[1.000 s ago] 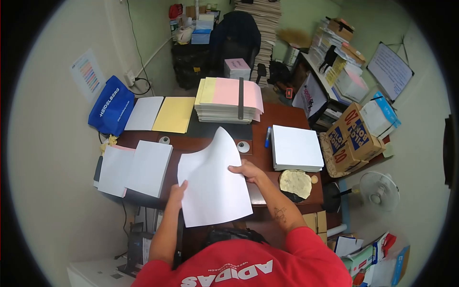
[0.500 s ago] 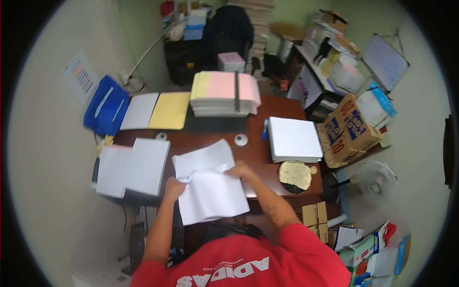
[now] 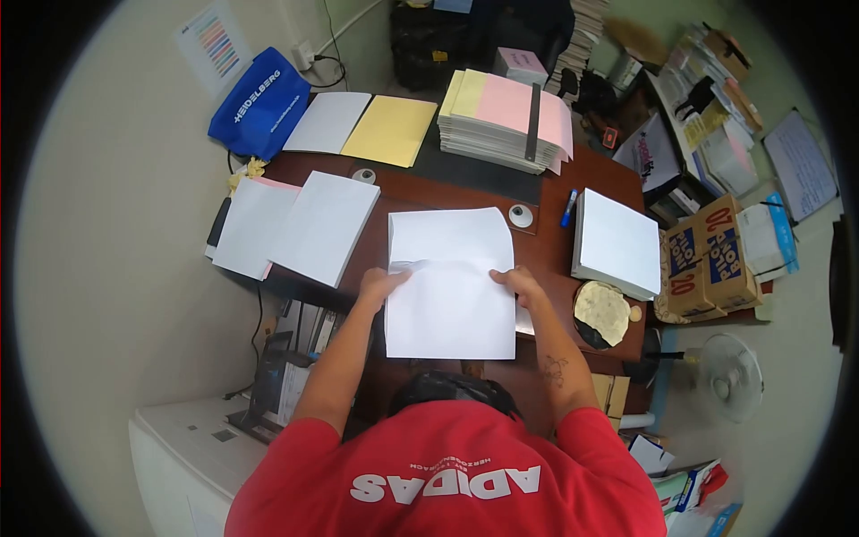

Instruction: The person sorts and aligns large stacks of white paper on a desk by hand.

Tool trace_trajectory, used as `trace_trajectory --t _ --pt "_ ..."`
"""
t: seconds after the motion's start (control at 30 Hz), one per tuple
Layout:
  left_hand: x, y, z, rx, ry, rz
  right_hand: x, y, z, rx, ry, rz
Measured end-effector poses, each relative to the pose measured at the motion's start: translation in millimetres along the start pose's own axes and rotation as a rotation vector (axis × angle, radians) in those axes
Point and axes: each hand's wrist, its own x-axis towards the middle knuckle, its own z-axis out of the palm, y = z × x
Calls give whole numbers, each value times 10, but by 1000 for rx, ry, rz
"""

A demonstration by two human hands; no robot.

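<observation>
A sheaf of white paper [image 3: 452, 313] is held between both hands over the near side of the brown desk, its upper part bent back. Gripping the left edge, my left hand [image 3: 385, 286] has its thumb on top. Opposite it, my right hand [image 3: 521, 285] pinches the right edge in the same way. The paper is creased beside the left thumb. To the left lie two white paper stacks, the nearer one [image 3: 327, 228] overlapping the other [image 3: 255, 228]. A thick white paper stack [image 3: 617, 242] sits on the right, a blue marker [image 3: 569, 208] beside it.
At the desk's back stand a pink-and-yellow paper pile [image 3: 506, 116] with a dark ruler on it, a yellow stack [image 3: 389, 131], a white stack [image 3: 329, 123] and a blue bag [image 3: 259, 106]. Cardboard boxes [image 3: 714, 259] and a fan [image 3: 729, 378] are on the right.
The sheaf has straightened from a tilted, curled position, and its sides are more even. Both hands now grip opposite edges at about the same height. The camera view has shifted.
</observation>
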Motion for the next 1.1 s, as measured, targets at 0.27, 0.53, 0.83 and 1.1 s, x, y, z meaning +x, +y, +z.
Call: trace_trajectory --t 0.27,0.53,0.83,1.1 --pt "-197 625 256 365 370 -35 172 96 -18 -175 32 -71" --pt "-101 405 190 -147 82 -58 291 158 -116 57 -34 65" --pt "-504 994 603 306 281 159 -245 -573 148 -331 -65 -250" --pt "-791 838 61 -495 2 331 45 -390 -334 183 -342 -386"
